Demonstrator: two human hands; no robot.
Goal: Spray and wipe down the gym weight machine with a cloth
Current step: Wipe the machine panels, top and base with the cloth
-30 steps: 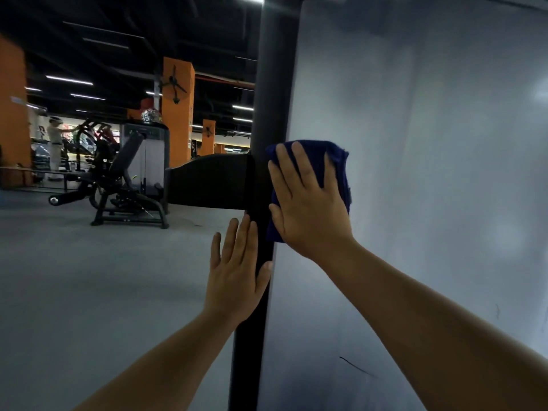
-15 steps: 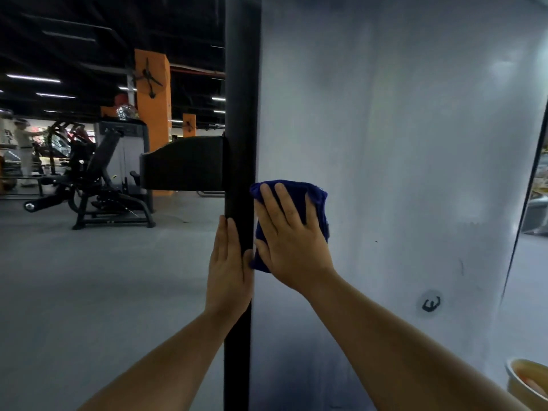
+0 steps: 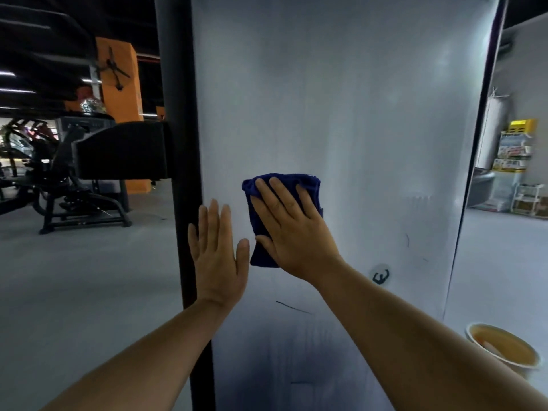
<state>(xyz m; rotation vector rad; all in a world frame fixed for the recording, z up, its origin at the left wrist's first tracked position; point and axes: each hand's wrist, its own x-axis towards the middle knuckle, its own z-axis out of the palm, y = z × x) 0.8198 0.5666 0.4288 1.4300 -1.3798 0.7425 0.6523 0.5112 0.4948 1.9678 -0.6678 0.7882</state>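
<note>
A tall frosted grey panel of the weight machine fills the middle of the head view, edged on its left by a black upright post. My right hand presses a folded dark blue cloth flat against the panel with straight fingers. My left hand lies flat on the panel's left edge beside the post, fingers straight, holding nothing. A black pad juts left from the post. No spray bottle is in view.
A round tub with yellowish liquid stands on the floor at the lower right. Black gym machines and an orange pillar stand at the left across grey floor. Shelves with goods stand at the far right.
My right hand has slid the cloth to the right, off the post's edge and onto the middle of the panel. My left hand has shifted from the post onto the panel's edge.
</note>
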